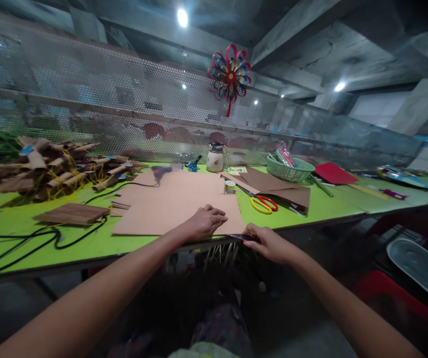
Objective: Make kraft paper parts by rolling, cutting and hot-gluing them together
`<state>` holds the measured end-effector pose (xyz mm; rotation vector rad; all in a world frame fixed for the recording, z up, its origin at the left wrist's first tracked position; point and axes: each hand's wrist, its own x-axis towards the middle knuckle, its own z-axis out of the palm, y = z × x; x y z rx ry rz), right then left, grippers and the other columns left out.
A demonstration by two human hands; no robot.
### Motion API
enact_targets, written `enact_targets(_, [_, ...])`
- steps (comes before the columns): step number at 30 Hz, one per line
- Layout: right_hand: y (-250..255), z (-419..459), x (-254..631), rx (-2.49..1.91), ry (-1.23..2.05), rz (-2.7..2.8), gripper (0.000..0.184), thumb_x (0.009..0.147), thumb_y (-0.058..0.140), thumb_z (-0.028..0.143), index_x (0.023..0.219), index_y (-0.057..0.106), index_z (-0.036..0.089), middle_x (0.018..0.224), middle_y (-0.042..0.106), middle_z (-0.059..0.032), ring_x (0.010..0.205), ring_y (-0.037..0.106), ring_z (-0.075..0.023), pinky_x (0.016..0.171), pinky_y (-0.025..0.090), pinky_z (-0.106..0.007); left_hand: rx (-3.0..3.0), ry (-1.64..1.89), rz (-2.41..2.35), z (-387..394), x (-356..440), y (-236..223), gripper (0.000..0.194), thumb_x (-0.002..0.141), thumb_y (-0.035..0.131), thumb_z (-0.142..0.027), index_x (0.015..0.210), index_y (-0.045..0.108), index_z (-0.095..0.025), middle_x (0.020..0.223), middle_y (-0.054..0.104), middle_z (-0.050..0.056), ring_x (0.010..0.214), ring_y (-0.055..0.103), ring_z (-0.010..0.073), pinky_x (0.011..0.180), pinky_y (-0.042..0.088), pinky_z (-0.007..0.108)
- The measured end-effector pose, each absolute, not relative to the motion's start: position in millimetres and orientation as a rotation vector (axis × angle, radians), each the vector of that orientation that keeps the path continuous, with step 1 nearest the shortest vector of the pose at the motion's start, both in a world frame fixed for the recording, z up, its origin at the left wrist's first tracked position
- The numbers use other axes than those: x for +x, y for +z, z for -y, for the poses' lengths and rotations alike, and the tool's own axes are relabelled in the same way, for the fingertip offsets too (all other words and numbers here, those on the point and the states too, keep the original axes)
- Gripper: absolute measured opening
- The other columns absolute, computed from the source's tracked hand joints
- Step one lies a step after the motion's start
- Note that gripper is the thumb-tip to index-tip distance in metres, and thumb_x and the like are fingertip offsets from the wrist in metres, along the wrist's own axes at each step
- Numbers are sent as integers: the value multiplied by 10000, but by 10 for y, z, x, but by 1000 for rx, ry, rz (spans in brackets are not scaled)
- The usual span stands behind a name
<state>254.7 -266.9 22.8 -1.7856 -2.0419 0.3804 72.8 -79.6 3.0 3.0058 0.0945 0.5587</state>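
Note:
A large tan cardboard sheet (172, 201) lies flat on the green table (87, 238). My left hand (203, 222) rests palm down on the sheet's near edge, fingers curled and pressed together against it. My right hand (268, 242) is at the table's front edge beside the sheet's near right corner, fingers closed round a small dark tool (244, 237) that I cannot make out. Below the edge, between my hands, thin sticks (223, 253) hang in shadow.
Yellow-and-red scissors (263, 203) lie right of the sheet near brown card pieces (277, 186). A green basket (289, 170), a jar (214, 158), a small tape roll (230, 186), a black cable (31, 241), a wooden slat mat (72, 213) and a heap of rolled card (42, 169) are about.

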Motion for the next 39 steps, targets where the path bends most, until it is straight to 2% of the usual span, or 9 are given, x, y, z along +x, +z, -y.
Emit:
enact_targets(6, [156,2720,2569,-1711,469,1999,202,883,483,349,990,529,183,852,596,-29,751,505,-153,683,380,-257,2994,587,-94,788,728,20,421,963,265,-371,1169,603,-228,1204,609,76,1063,536,177,887,337,334])
enact_targets(11, [112,2714,2580,-1709,491,1954,217,878,490,366,993,531,186,818,596,-24,719,504,-151,667,383,-259,2989,587,-112,781,727,13,426,963,265,-367,1157,612,-214,1210,607,80,1058,539,179,883,341,335])
enact_targets(20, [253,2613,2411,-1753,458,1977,138,863,514,314,927,513,192,769,571,5,709,497,-141,645,352,-238,2987,608,-120,764,746,-36,423,964,262,-368,1152,610,-217,1215,604,75,1069,532,172,895,339,332])
enact_targets(29, [183,2682,2421,-1673,491,1978,166,887,482,330,955,522,184,878,609,-30,812,536,-167,732,392,-269,2971,594,-116,803,732,4,400,959,282,-338,1149,609,-208,1207,607,89,1084,532,174,904,345,332])
enact_targets(32, [204,2699,2487,-1673,509,1960,197,882,488,352,973,524,181,868,609,-31,794,536,-168,733,406,-282,2981,553,-122,852,782,45,373,953,306,-311,1093,631,-194,1167,626,102,1061,553,181,892,356,337])
enact_targets(35, [229,2735,2590,-1676,542,1950,231,874,495,385,968,532,177,831,596,-24,751,523,-158,695,415,-275,3033,446,-45,918,833,132,332,934,350,-264,938,670,-175,1014,676,107,954,595,189,849,382,338])
enact_targets(37, [230,2751,2659,-1674,572,1956,248,865,507,399,967,545,177,817,592,-22,740,518,-156,680,418,-271,3034,393,4,932,820,202,329,920,370,-237,837,680,-163,900,690,100,873,609,181,806,407,312])
enact_targets(39, [216,2745,2716,-1648,597,1973,258,856,522,400,970,557,171,822,594,-24,751,520,-157,690,421,-272,2981,413,29,900,748,259,312,904,395,-233,823,686,-152,887,688,99,846,609,170,769,426,274])
